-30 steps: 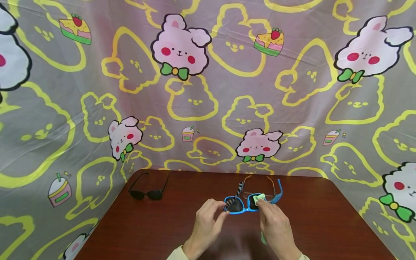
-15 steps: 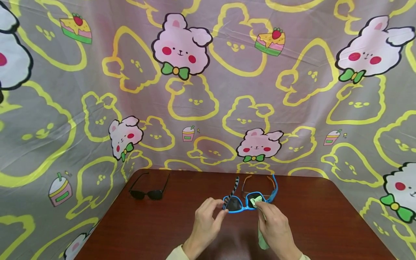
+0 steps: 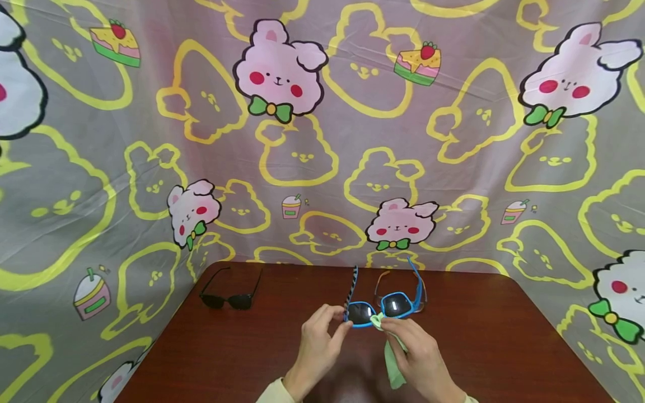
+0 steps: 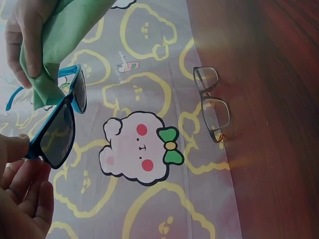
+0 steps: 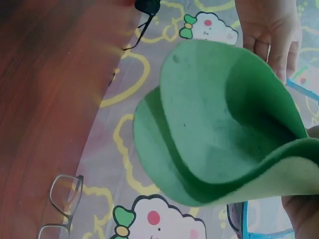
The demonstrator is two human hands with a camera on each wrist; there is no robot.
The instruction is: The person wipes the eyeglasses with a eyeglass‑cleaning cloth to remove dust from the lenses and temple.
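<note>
A pair of blue-framed sunglasses (image 3: pixel 360 314) with dark lenses is held up over the table, arms unfolded and pointing away; one arm is black-striped. My left hand (image 3: pixel 322 338) pinches the left corner of the frame by the hinge, between thumb and fingers. At the bridge, my right hand (image 3: pixel 420 350) pinches a light green cloth (image 3: pixel 394 364) against the frame. The cloth's loose end hangs below that hand and fills much of the right wrist view, folded over (image 5: pixel 209 109). In the left wrist view, the cloth (image 4: pixel 75 35) covers part of the sunglasses' upper rim.
On the brown table (image 3: pixel 242 352), clear-lensed eyeglasses (image 4: pixel 215 112) lie behind the blue sunglasses, partly hidden by them in the head view. Black sunglasses (image 3: pixel 239 302) lie at the far left. A printed cloth backdrop (image 3: pixel 337 168) hangs around the table's back and sides.
My right hand and the cloth have moved left from the right lens to the bridge, uncovering that lens. The sunglasses have tilted, their right side rising. My left hand keeps its hold.
</note>
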